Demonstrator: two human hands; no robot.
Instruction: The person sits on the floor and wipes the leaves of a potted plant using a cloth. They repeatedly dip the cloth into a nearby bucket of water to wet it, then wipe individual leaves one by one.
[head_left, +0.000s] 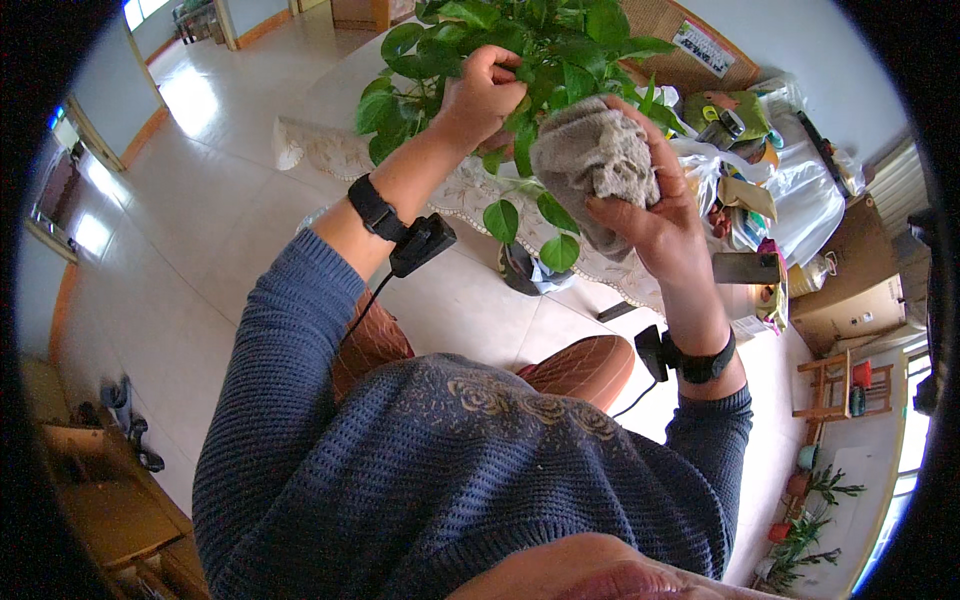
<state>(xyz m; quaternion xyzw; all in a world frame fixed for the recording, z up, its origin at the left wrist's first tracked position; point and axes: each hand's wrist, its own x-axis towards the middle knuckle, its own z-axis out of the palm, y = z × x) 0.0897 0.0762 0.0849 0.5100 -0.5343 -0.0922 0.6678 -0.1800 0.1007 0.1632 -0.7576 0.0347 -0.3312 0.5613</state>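
Observation:
A leafy green potted plant (555, 67), pothos-like, stands on a table with a lace-edged cloth (300, 142). Among its leaves is my left hand (484, 94), fingers curled; foliage and the hand itself hide whether a stem or leaf is between them. My right hand (660, 202) grips a bunched grey cloth (585, 157), thumb in front and fingers around its far side. The cloth is held just right of the plant, above the table's near edge. Some leaves (501, 220) trail over that edge, left of and below the cloth. The plant's pot is hidden.
Plastic bags (802, 195) and packages crowd the table's right side, with a dark phone-like slab (745, 268) near the edge. A dark bin with a bag liner (525, 270) sits below. Cardboard boxes (855, 315) and a wooden stool (832, 386) stand at right.

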